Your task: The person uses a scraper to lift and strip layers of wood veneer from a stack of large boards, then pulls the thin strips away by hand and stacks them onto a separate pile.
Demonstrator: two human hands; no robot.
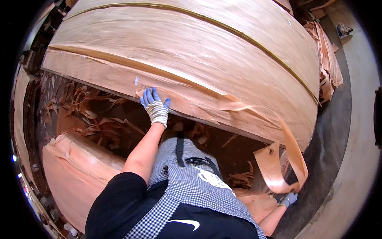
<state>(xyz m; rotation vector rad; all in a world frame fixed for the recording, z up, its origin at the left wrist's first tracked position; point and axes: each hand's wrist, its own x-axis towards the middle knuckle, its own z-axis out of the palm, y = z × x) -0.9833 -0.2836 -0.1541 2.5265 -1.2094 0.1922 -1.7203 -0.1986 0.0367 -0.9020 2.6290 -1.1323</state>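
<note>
A broad, thin wood veneer sheet (171,44) lies on top of a wide surface in front of me. Near its front edge my left hand (155,106), in a white glove with blue fingers, presses flat with fingers stretched out. Far to the lower right, my gloved right hand (289,198) grips a long veneer strip (293,149). That strip loops up and back onto the sheet, while its broad end with a dark knot hangs beside the sheet's right front corner. The right fingertips are partly hidden by the strip.
A narrow stick (223,26) runs across the sheet. Torn veneer scraps (99,123) litter the dark floor below the front edge. At the lower left stands a veneer stack (75,167). More veneer pieces (328,59) hang at the right, beside a grey floor (334,119).
</note>
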